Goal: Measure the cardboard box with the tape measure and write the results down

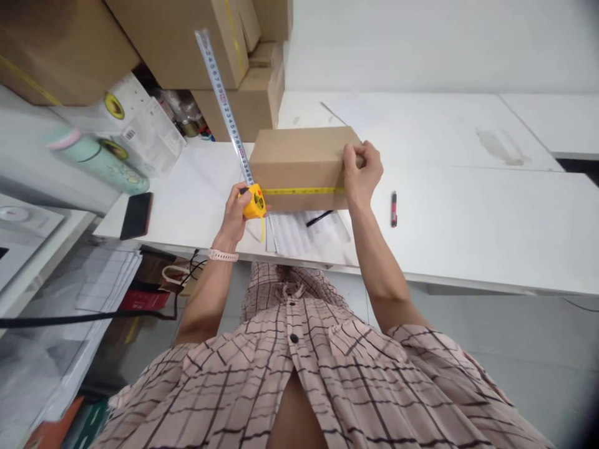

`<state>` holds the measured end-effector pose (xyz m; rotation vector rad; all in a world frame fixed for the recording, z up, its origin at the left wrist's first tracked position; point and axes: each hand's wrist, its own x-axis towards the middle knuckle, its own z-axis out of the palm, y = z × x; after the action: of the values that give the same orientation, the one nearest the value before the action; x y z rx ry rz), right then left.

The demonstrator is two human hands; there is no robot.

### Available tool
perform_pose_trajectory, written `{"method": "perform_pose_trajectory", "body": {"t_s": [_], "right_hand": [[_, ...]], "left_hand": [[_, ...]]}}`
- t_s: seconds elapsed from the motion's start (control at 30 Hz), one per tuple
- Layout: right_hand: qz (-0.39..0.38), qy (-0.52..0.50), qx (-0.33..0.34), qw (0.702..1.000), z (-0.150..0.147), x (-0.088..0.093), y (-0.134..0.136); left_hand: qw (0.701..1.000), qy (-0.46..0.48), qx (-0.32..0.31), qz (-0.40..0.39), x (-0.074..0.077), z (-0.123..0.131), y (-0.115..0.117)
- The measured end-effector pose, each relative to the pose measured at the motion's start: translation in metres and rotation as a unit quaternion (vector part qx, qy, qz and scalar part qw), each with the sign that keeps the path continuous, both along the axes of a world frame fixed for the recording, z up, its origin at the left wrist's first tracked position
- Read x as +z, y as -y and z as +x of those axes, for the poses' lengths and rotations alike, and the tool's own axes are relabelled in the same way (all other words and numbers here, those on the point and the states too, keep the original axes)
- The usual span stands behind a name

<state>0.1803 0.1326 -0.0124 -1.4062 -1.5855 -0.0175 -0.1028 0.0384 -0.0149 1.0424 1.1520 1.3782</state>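
Note:
My left hand (234,213) is closed around a yellow tape measure (254,201) at the left front corner of a brown cardboard box (302,146). From the tape measure, a long stretch of its blade (226,106) sticks out up and away, past the box's left end. A yellow strip of tape runs along the box's near side. At the other end, the bent fingers of my right hand (362,168) grip the box's right edge near the top. Printed papers (294,236) with a black pen (320,218) on them lie just in front of the box, partly under it.
On the white table (477,231) a pink marker (394,209) lies to the right. A phone (136,216), a mint bottle (100,161) and white avocado-print boxes (140,121) are at the left. Large cartons (187,37) stand stacked behind. Bagged papers (103,280) sit at lower left.

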Motion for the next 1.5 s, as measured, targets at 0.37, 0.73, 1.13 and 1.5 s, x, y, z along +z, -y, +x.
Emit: {"method": "perform_pose_trajectory", "body": {"t_s": [0.37, 0.73, 1.13, 1.5], "right_hand": [[-0.037, -0.026, 0.012, 0.999, -0.005, -0.01, -0.039], [-0.099, -0.262, 0.107, 0.954, 0.035, 0.069, 0.059], [-0.308, -0.173, 0.242, 0.904, -0.008, -0.031, 0.112], [-0.347, 0.344, 0.123, 0.864, 0.016, -0.043, 0.05]], "left_hand": [[0.998, -0.053, 0.027, 0.038, -0.007, 0.009, -0.02], [0.882, -0.402, -0.245, 0.009, 0.009, 0.026, 0.1], [0.899, -0.415, -0.128, 0.049, -0.007, 0.06, 0.055], [0.832, -0.55, 0.005, 0.075, 0.009, 0.042, 0.001]]}}
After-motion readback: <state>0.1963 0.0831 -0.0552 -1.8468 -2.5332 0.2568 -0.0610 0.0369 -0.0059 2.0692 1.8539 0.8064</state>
